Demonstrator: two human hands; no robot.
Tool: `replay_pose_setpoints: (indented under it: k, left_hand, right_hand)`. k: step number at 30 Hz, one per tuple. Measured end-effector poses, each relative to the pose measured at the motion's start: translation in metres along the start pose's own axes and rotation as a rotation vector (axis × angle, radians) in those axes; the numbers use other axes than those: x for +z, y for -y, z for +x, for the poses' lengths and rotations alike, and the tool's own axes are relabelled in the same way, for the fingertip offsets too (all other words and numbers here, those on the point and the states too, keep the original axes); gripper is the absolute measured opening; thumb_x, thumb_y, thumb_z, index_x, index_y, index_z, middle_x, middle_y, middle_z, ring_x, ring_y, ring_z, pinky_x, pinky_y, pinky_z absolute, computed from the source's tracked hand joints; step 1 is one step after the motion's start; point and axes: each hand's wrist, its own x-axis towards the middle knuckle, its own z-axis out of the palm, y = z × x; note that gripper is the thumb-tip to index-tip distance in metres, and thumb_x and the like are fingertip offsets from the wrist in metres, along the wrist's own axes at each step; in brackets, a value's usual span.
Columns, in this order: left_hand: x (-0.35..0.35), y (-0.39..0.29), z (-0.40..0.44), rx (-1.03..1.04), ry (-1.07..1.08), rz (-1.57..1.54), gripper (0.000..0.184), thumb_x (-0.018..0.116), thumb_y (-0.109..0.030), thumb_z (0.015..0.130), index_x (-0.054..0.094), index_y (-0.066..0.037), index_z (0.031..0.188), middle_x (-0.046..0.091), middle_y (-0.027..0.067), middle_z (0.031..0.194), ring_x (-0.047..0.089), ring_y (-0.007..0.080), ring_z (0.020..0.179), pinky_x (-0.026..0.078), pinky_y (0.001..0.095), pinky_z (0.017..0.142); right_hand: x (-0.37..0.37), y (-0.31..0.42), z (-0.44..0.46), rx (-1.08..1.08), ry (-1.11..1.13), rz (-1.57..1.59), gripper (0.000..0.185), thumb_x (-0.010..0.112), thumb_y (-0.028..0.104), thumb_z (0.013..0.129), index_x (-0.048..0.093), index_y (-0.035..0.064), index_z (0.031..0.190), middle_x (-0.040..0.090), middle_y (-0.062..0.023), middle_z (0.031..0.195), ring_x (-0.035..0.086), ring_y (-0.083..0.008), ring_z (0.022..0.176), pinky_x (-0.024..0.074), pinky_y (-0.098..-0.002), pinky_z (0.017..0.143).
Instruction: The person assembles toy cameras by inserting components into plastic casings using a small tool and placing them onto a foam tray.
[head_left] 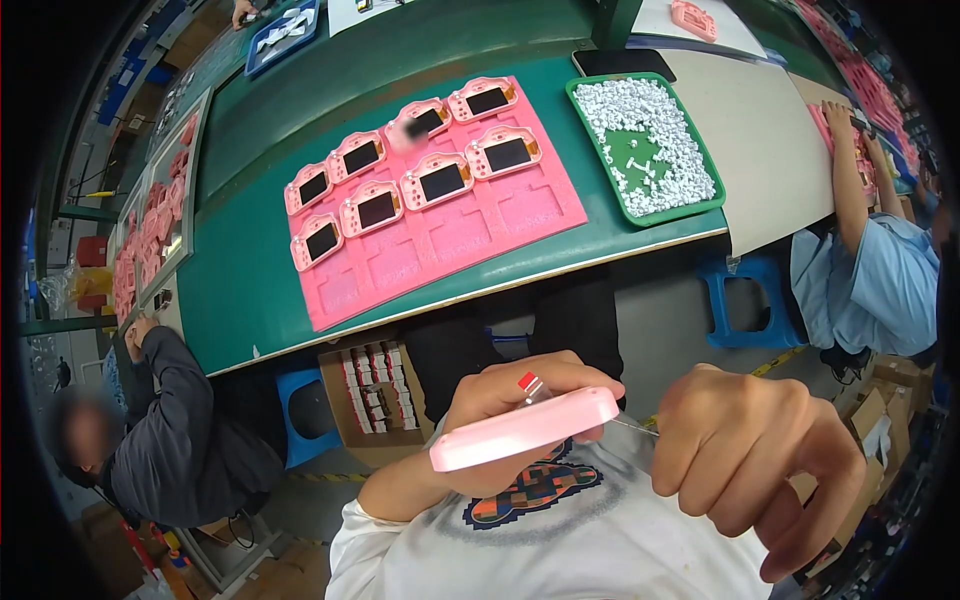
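My left hand [520,385] is closed around a pink plastic game-console shell [525,430], held edge-on above my lap. A small red-and-white piece [530,383] sticks up behind the shell's upper edge. To the right, the fingers of my right hand [745,450] are curled. A thin metal tool [636,427] runs from them toward the shell's right end; its kind cannot be made out. On the bench, a pink foam tray [455,240] carries several pink handheld consoles [437,180] with dark screens.
A green tray [715,190] of small white parts stands right of the foam, with a black phone [630,65] behind it. One co-worker [190,440] sits at left, another [860,260] at right. A carton [340,400] and blue stools [745,305] stand below the bench.
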Motion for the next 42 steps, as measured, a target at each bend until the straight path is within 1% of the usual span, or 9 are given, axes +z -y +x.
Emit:
replay_pose_setpoints:
  k: [6, 11, 14, 18, 20, 25, 30, 35, 42]
  left_hand:
    - [-0.001, 0.002, 0.000, 0.010, -0.022, -0.066, 0.025, 0.060, -0.009, 0.102, 0.070, 0.009, 0.118, 0.068, 0.0167, 0.102, 0.061, 0.0187, 0.077, 0.049, 0.0263, 0.067]
    - [-0.022, 0.013, -0.005, -0.018, 0.013, -0.101, 0.039, 0.065, 0.009, 0.087, 0.067, 0.004, 0.126, 0.072, 0.0147, 0.112, 0.065, 0.0192, 0.084, 0.053, 0.0291, 0.076]
    - [-0.050, 0.008, -0.009, -0.047, -0.093, 0.279, 0.041, 0.065, 0.011, 0.085, 0.068, 0.004, 0.125, 0.075, 0.0138, 0.110, 0.066, 0.0187, 0.082, 0.054, 0.0283, 0.076]
    - [-0.115, -0.010, -0.030, -0.010, -0.314, 0.795, 0.040, 0.065, 0.012, 0.082, 0.071, 0.004, 0.120, 0.076, 0.0107, 0.097, 0.067, 0.0172, 0.081, 0.054, 0.0270, 0.077]
    - [-0.150, -0.031, -0.041, -0.114, -0.492, 1.035, 0.035, 0.064, 0.012, 0.079, 0.074, 0.006, 0.112, 0.074, 0.0093, 0.087, 0.065, 0.0171, 0.076, 0.051, 0.0261, 0.071]
    - [-0.198, -0.079, -0.060, -0.462, -0.639, 1.377, 0.018, 0.066, -0.002, 0.083, 0.076, 0.004, 0.097, 0.072, 0.0091, 0.079, 0.055, 0.0194, 0.061, 0.044, 0.0326, 0.059]
    - [-0.216, -0.092, -0.049, -0.478, -0.502, 1.571, 0.014, 0.067, -0.006, 0.087, 0.076, 0.002, 0.094, 0.068, 0.0067, 0.077, 0.053, 0.0174, 0.063, 0.043, 0.0326, 0.061]
    - [-0.218, -0.077, -0.044, -0.356, -0.499, 1.700, 0.016, 0.064, -0.013, 0.091, 0.074, -0.001, 0.089, 0.070, 0.0077, 0.082, 0.059, 0.0288, 0.064, 0.047, 0.0396, 0.062]
    - [-0.224, -0.062, -0.058, -0.114, -0.603, 1.824, 0.013, 0.066, -0.013, 0.091, 0.075, -0.003, 0.092, 0.066, 0.0057, 0.077, 0.060, 0.0260, 0.066, 0.049, 0.0372, 0.063]
  right_hand:
    - [-0.001, 0.000, 0.003, 0.011, 0.016, 0.020, 0.018, 0.059, -0.004, 0.098, 0.054, 0.0047, 0.113, 0.041, -0.0048, 0.048, 0.018, -0.0109, 0.036, 0.0153, -0.0282, 0.040]
    - [-0.009, -0.024, 0.008, -0.126, -0.010, 0.096, 0.020, 0.063, -0.006, 0.093, 0.056, 0.0049, 0.109, 0.041, -0.0046, 0.048, 0.018, -0.0110, 0.037, 0.0151, -0.0284, 0.040]
    - [-0.018, -0.006, 0.007, 0.003, -0.063, 0.051, 0.013, 0.064, -0.006, 0.090, 0.062, 0.0069, 0.088, 0.047, -0.0018, 0.055, 0.022, -0.0117, 0.041, 0.0192, -0.0272, 0.043]
    - [-0.045, 0.011, -0.031, -0.027, -0.245, -0.457, 0.015, 0.066, -0.005, 0.088, 0.064, 0.0085, 0.081, 0.058, -0.0038, 0.070, 0.038, -0.0115, 0.053, 0.0276, -0.0265, 0.050]
    - [-0.071, 0.016, -0.018, 0.750, -0.360, -1.556, 0.017, 0.070, 0.007, 0.090, 0.075, 0.0061, 0.106, 0.065, -0.0082, 0.096, 0.055, -0.0211, 0.067, 0.0399, -0.0309, 0.060]
    - [-0.156, 0.007, -0.062, 0.872, -0.277, -1.942, 0.019, 0.068, 0.010, 0.093, 0.074, 0.0051, 0.110, 0.065, -0.0072, 0.102, 0.063, -0.0268, 0.073, 0.0478, -0.0355, 0.067]
    - [-0.168, 0.002, -0.062, 1.118, -0.159, -2.029, 0.017, 0.068, 0.010, 0.093, 0.074, 0.0041, 0.108, 0.066, -0.0074, 0.100, 0.067, -0.0318, 0.080, 0.0518, -0.0394, 0.074]
    - [-0.179, 0.000, -0.063, 1.155, -0.149, -1.989, 0.016, 0.068, 0.010, 0.092, 0.074, 0.0043, 0.106, 0.066, -0.0085, 0.101, 0.066, -0.0332, 0.081, 0.0522, -0.0419, 0.074]
    - [-0.190, -0.003, -0.065, 1.129, -0.063, -1.981, 0.015, 0.067, 0.007, 0.090, 0.072, 0.0036, 0.103, 0.068, -0.0087, 0.098, 0.066, -0.0338, 0.081, 0.0520, -0.0426, 0.074]
